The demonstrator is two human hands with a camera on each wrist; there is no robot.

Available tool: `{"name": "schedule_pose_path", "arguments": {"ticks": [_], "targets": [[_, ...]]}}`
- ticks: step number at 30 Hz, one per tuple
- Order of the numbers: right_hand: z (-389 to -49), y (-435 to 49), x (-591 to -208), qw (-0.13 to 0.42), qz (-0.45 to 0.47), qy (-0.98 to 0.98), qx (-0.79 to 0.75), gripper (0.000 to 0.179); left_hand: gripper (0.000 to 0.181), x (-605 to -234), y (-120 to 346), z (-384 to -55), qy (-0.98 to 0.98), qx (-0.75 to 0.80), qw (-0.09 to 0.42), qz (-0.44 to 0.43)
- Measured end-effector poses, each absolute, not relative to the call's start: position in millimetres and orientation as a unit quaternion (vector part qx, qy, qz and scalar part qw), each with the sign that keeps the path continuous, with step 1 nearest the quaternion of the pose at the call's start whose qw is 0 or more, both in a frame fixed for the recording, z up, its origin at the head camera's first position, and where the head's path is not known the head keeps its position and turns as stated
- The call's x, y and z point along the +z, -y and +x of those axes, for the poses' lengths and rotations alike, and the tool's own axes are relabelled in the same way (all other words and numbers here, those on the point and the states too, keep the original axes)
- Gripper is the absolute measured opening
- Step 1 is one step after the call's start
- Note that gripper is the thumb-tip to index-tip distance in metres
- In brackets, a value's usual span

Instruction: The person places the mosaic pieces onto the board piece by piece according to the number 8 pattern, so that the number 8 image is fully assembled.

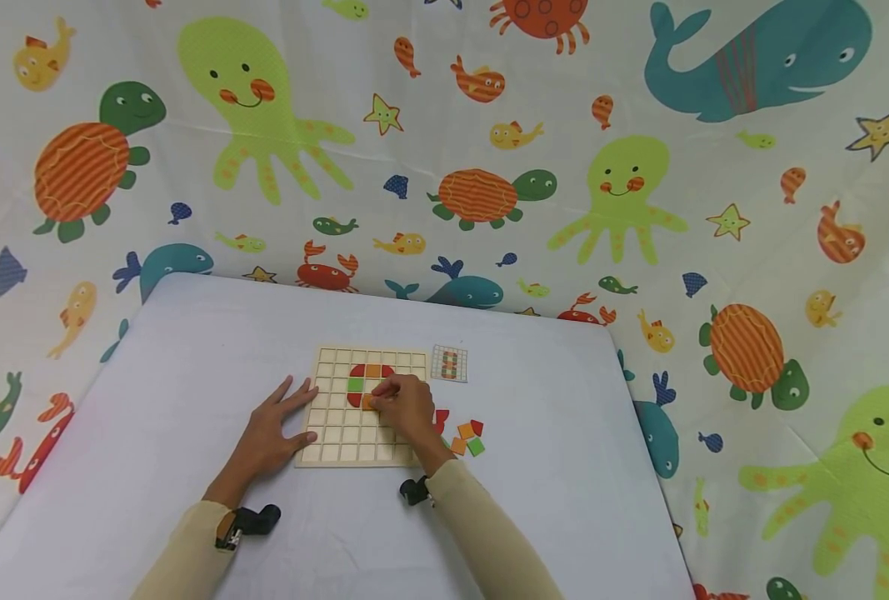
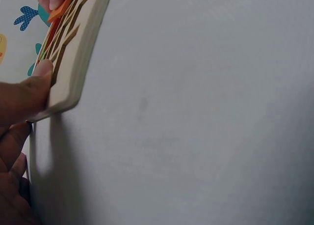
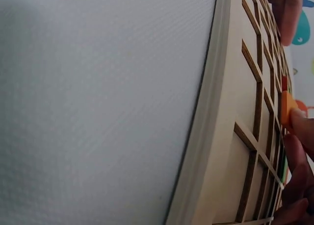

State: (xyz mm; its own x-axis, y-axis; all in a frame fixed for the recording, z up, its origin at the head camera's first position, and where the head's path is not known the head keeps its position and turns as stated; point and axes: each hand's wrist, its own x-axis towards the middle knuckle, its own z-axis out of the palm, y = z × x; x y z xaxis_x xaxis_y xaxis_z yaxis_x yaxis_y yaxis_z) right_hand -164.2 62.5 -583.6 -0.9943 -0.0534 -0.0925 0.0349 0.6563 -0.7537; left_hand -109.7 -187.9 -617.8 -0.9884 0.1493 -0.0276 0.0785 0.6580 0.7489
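Observation:
A square wooden grid board (image 1: pixel 330 435) lies on the table. My left hand (image 1: pixel 267 433) has its fingers spread, with thumb and fingertips resting at the board's left edge. Above the grid, my right hand (image 1: pixel 408 408) pinches an orange square tile (image 3: pixel 287 107) between thumb and fingers, low over a cell. Set in the grid are a green tile (image 1: pixel 356 384), another orange tile (image 1: pixel 372 371) and red rounded-corner tiles (image 1: pixel 355 400). The right hand hides part of this pattern.
Loose red, orange and green tiles (image 1: pixel 466 431) lie right of the board, partly behind the right wrist. A small card (image 1: pixel 450 364) with a printed grid pattern lies by the board's upper right corner. Behind the white table (image 1: pixel 549 467) hangs a sea-animal curtain (image 1: pixel 414 117).

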Motion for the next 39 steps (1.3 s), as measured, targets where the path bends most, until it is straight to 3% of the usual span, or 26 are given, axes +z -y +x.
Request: {"name": "schedule_pose_path", "arguments": {"ticks": [19,39], "targets": [[-166,-54,-578,0.045,-0.004,-0.944,-0.326,0.009,0.082,-616,188,-110,-0.907,0.413,0.037,0.068],[-165,-47,-586,0.040,-0.061,-0.931,-0.357,0.006,0.083,-618,189,-111,-0.909,0.409,0.044,0.067]]}}
